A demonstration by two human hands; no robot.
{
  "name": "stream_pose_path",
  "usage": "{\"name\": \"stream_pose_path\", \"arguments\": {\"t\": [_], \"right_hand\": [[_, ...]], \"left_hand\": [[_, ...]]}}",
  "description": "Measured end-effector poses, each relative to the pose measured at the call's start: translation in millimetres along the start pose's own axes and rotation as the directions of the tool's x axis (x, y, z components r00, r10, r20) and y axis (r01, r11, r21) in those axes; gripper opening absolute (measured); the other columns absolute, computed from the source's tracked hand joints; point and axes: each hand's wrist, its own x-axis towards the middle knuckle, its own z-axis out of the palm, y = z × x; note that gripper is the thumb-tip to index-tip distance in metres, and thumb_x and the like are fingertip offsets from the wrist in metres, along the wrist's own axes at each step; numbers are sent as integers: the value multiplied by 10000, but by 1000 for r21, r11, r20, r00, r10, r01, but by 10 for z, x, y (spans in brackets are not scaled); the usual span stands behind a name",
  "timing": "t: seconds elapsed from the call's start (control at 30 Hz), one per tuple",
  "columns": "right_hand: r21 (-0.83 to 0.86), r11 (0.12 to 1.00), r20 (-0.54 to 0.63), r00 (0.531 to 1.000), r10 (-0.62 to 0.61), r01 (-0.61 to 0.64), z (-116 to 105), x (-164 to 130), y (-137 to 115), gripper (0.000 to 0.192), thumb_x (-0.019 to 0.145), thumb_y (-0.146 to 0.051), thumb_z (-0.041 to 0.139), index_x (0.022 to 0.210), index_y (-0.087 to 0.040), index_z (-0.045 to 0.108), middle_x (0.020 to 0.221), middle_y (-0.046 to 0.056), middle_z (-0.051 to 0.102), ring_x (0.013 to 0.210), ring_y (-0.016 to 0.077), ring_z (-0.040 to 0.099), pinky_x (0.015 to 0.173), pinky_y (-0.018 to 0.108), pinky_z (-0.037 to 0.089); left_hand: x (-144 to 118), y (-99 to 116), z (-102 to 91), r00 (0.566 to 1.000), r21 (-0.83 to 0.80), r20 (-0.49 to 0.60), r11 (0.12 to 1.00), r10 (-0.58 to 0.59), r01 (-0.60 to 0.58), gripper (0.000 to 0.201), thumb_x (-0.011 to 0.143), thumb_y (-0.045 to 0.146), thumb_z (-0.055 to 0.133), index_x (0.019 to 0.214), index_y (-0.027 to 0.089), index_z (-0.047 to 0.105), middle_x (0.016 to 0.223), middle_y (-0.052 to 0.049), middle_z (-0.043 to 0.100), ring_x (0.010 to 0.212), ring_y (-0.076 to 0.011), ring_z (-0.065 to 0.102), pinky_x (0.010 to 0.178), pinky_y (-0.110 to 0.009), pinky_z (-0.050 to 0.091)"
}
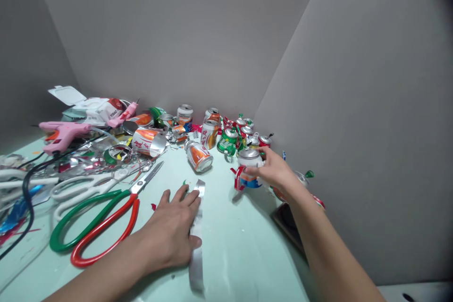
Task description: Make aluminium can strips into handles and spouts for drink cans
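hands, two of them and both yours, are at the counter (244, 255). your left hand (175, 226) lies palm down, its grip spread with fingers apart, resting on one flat silver strip (197, 276) that runs toward you. your right hand (276, 170) has its grip clamped on one silver-topped can pot (249, 155), right of the strip, with one red loop (239, 178) at its left side; you cannot tell whether its base touches the counter.

behind it you have one green pot (227, 142) and several red pots (247, 130), too crowded to count. left of these, three orange-and-white cans (209, 134) stand upright and one tipped can (199, 156) lies on its side. farther left, one cut can (146, 141) lies with its silver inside showing.

near your left forearm are two pairs of scissors, one with green and red handles (133, 197) and one with white handles (118, 174), just beside each other. beyond them you have two pink glue guns (65, 133) and one packet (101, 109) with its lid raised, among uncounted scraps (72, 164).
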Motion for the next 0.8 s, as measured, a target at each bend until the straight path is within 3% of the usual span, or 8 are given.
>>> {"name": "stream_pose_path", "arguments": {"t": [0.1,0.3,0.53,0.8], "right_hand": [[86,994,-14,997,74,-73,77,-38,83,682,629,-414,640,1218,-161,408,897,61,658,766,211,625,593,274,446],[72,973,-54,974,222,-218,92,-98,234,685,629,-401,627,1219,-135,402,955,119,633,839,268,609,622,312,448],[26,978,-40,978,206,-205,67,-80,267,697,626,-303,648,1274,-191,417,1124,108,613,998,273,585,753,314,446],[-72,968,-55,970,236,-240,-14,-121,310,767,650,-198,587,1369,-103,338,1224,183,564,1062,319,562,814,362,440]], "left_hand": [[2,13,-10,1000,-7,12,1000,-17,18,750,643,318,535,1353,123,390,1461,-95,302,1358,-359,163,1065,-617,149],[-18,25,-30,1000,5,15,1000,-13,13,748,654,327,524,1358,115,381,1466,-90,286,1357,-355,167,1066,-606,169],[-29,43,-62,999,18,27,999,-26,26,757,660,306,518,1372,109,351,1468,-92,274,1360,-342,163,1076,-585,171],[-11,51,-49,999,22,32,999,-33,32,751,661,306,516,1371,118,356,1470,-87,268,1362,-340,156,1077,-584,166]]}}
